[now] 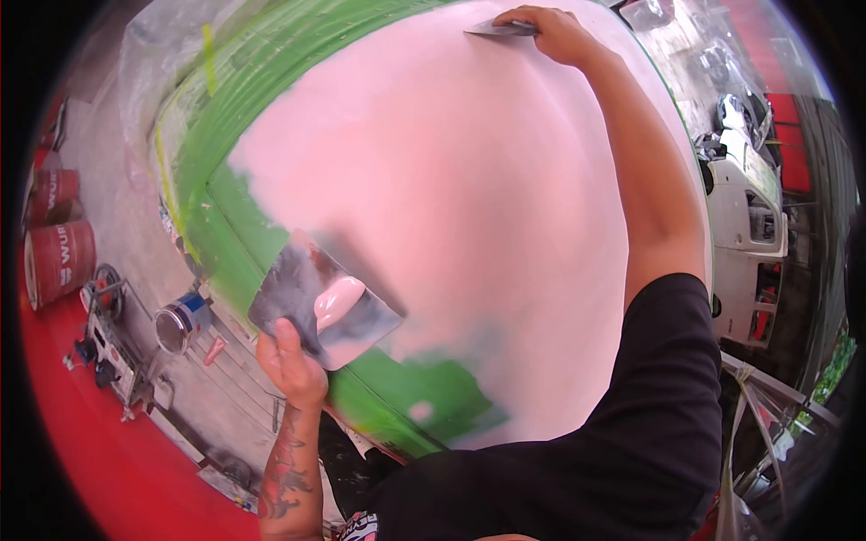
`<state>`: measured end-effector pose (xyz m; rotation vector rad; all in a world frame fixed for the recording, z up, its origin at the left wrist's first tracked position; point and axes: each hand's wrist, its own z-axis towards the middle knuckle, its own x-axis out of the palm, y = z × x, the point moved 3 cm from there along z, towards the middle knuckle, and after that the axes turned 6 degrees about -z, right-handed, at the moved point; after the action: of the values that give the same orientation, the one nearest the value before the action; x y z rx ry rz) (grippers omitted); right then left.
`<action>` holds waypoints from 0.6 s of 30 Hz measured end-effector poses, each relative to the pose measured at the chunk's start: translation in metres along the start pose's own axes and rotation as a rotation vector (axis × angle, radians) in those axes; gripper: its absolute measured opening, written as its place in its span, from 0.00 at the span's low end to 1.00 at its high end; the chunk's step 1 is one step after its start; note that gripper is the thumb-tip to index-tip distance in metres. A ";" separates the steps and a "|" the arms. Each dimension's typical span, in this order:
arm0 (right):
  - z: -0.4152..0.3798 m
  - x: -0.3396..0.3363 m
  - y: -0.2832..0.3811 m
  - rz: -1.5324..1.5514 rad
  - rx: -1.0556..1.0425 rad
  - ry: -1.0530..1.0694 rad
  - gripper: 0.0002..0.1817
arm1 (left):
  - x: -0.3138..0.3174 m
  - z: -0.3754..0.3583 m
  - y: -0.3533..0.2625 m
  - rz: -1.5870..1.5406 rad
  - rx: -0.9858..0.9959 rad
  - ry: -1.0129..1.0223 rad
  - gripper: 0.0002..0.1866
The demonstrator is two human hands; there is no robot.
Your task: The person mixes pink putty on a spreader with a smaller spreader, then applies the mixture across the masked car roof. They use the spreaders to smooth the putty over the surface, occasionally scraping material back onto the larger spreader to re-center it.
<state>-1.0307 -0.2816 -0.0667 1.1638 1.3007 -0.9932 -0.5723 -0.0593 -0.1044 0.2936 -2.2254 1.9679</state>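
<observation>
My left hand (293,365) holds a square grey metal plate (347,338) at its lower edge, with the thumb on top. A glossy lump of pink paste (338,302) lies on the plate. At the far edge of a large curved panel (433,198), my right hand (555,34) grips a flat metal spreader (502,29), its blade against the surface. Pale pink filler covers most of the panel, and green paint (397,397) shows along its left and near parts. The fingers of my right hand are partly hidden.
Clear plastic sheeting (167,63) hangs at the upper left. A metal can (183,322) stands on the left near red drums (61,261) and a wheeled metal stand (117,356). A white vehicle (740,207) is at the right, with a metal frame (767,383) nearer.
</observation>
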 end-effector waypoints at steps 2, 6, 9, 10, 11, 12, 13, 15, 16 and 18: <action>-0.021 -0.005 0.005 0.073 0.053 0.028 0.36 | -0.001 -0.001 0.002 -0.010 -0.010 -0.012 0.21; -0.059 -0.001 0.004 0.082 -0.037 -0.019 0.37 | -0.004 0.000 0.005 -0.042 -0.024 -0.023 0.21; -0.088 0.002 -0.001 0.056 -0.045 -0.027 0.40 | -0.007 -0.001 0.007 -0.029 -0.041 -0.020 0.21; -0.098 0.000 0.002 0.017 -0.055 -0.036 0.40 | -0.005 0.000 0.006 -0.031 -0.044 -0.013 0.21; -0.108 -0.003 0.005 -0.022 -0.065 -0.045 0.40 | -0.003 0.000 0.003 -0.021 -0.040 -0.017 0.21; -0.116 -0.005 0.006 -0.001 -0.050 -0.025 0.39 | -0.001 0.001 0.002 -0.012 -0.037 -0.020 0.22; -0.125 -0.006 0.007 -0.003 -0.042 -0.022 0.39 | -0.001 0.001 0.003 -0.014 -0.041 -0.013 0.22; -0.141 -0.006 0.006 0.059 -0.015 0.043 0.41 | -0.004 0.002 0.006 -0.036 -0.038 -0.033 0.23; -0.149 -0.008 0.007 0.057 -0.009 0.045 0.41 | -0.005 0.002 0.007 -0.039 -0.041 -0.028 0.23; -0.167 -0.011 0.011 0.046 0.009 0.076 0.41 | -0.008 0.002 0.007 -0.026 -0.042 0.011 0.23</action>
<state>-1.0502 -0.1166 -0.0424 1.2427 1.3246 -0.9301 -0.5665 -0.0604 -0.1138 0.3040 -2.2412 1.9031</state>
